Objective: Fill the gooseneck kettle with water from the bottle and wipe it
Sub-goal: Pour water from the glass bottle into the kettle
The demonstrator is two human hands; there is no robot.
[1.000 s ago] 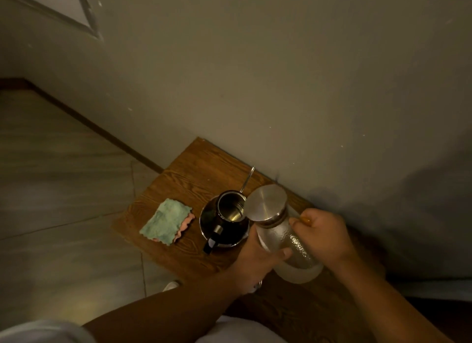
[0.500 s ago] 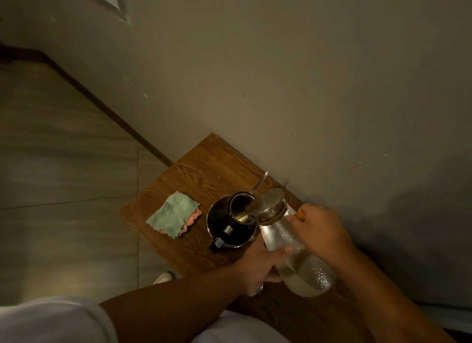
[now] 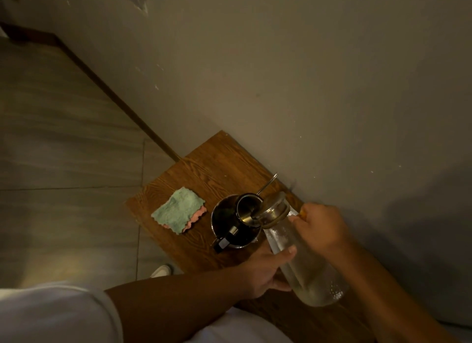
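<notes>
A dark steel gooseneck kettle [image 3: 229,222] stands lidless on the wooden table [image 3: 217,164], its thin spout pointing toward the wall. A clear glass bottle [image 3: 304,263] with a metal cap is tilted steeply, its mouth resting over the kettle's opening. My left hand [image 3: 265,271] grips the bottle's lower body from below. My right hand [image 3: 319,230] holds the bottle's neck from the right side. Water fills the lower part of the bottle. A green and pink cloth [image 3: 178,210] lies flat on the table, left of the kettle.
The table stands against a grey wall [image 3: 306,87]. Tiled floor [image 3: 63,164] spreads to the left, past the table's edge. A white shoe [image 3: 161,270] shows on the floor below the table's near corner.
The bottle has tipped from nearly upright to steeply tilted, bringing its mouth down onto the kettle's opening. Both hands stayed on the bottle.
</notes>
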